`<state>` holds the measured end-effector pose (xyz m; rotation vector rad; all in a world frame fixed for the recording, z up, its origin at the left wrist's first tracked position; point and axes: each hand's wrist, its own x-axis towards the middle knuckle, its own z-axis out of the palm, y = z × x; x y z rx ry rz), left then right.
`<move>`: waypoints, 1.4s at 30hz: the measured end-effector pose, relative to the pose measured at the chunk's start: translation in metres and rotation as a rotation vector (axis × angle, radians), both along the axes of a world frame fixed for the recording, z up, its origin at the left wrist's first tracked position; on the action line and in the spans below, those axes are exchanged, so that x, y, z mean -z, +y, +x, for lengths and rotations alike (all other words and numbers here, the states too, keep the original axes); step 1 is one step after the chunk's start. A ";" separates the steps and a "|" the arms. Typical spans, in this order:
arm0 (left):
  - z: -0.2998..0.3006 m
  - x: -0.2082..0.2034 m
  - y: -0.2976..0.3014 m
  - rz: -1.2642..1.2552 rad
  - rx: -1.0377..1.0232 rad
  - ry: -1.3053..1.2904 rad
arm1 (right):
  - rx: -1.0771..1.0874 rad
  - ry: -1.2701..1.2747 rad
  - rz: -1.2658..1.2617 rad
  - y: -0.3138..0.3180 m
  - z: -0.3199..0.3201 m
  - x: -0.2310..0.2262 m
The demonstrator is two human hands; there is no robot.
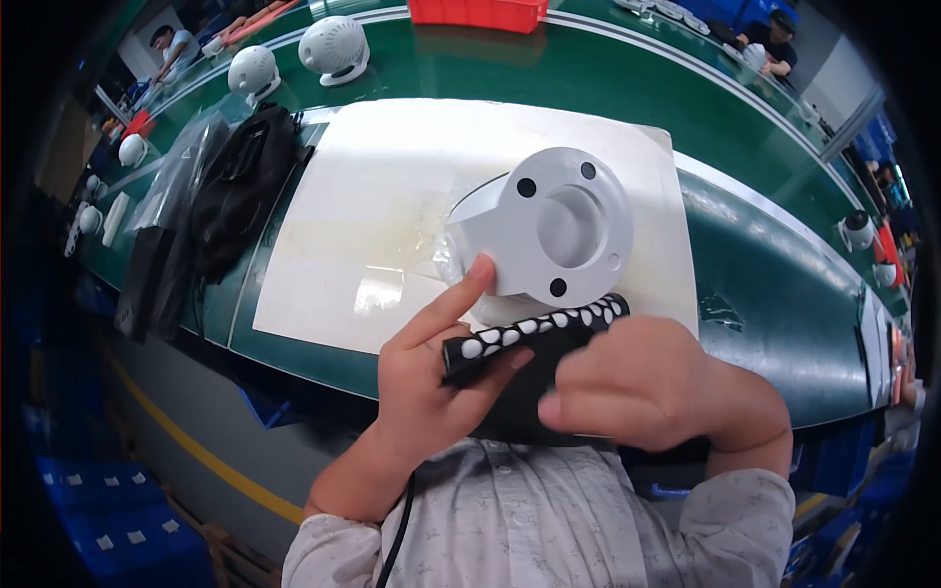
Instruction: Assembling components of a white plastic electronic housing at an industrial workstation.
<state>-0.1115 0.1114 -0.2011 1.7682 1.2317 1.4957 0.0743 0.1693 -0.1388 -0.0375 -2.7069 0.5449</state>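
Observation:
A white, round-based device [522,227] lies with its underside up on a pale board [363,196], a hollow at its centre. Three dark round pads [558,287] show on its rim, beside a plain white round recess [615,262]. My left hand [431,377] grips a curled black sheet [529,331] with white oval spots between thumb and fingers. Its index finger stretches out to the device's lower left edge. Close to the sheet's right end, my right hand [637,387] is closed and slightly blurred; whatever its fingers hold is hidden.
Left of the board lie a black bag [240,186] and clear plastic bags [176,176]. White rounded devices [334,49] stand on the green bench [470,73], with a red bin [478,14] at the back. Two people work farther off. A black cable [397,529] hangs beside my left forearm.

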 end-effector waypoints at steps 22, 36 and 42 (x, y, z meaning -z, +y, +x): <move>0.003 -0.003 -0.002 -0.031 -0.024 0.046 | 0.800 0.102 -0.297 0.008 0.017 -0.005; -0.008 0.014 0.002 -0.020 -0.012 0.038 | 0.511 0.270 -1.356 0.047 0.012 0.025; -0.040 0.013 -0.011 -0.192 -0.092 -0.370 | 0.599 0.649 -1.297 0.109 0.065 0.017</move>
